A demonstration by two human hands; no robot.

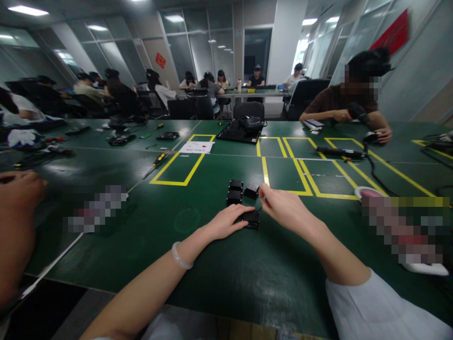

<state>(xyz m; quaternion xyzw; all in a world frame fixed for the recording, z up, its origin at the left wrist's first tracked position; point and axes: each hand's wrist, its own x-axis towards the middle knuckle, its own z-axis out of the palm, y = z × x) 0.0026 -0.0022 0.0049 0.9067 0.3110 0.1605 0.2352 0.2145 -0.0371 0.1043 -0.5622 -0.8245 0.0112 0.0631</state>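
Clearly, the left hand [226,222] has a small black block [252,220] between fingers and thumb on the green table [283,269]. Three similar blocks [234,197] sit just beyond. The right hand [283,208] pinches close by; what it holds, I can't tell.

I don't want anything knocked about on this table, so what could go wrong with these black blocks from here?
The left hand has its fingers on the nearest black block, with two lined-up blocks just beyond, so a forward slip might bump them. The right hand is close beside the angled block, so a sideways move could nudge it. I can't tell what, if anything, that hand pinches.
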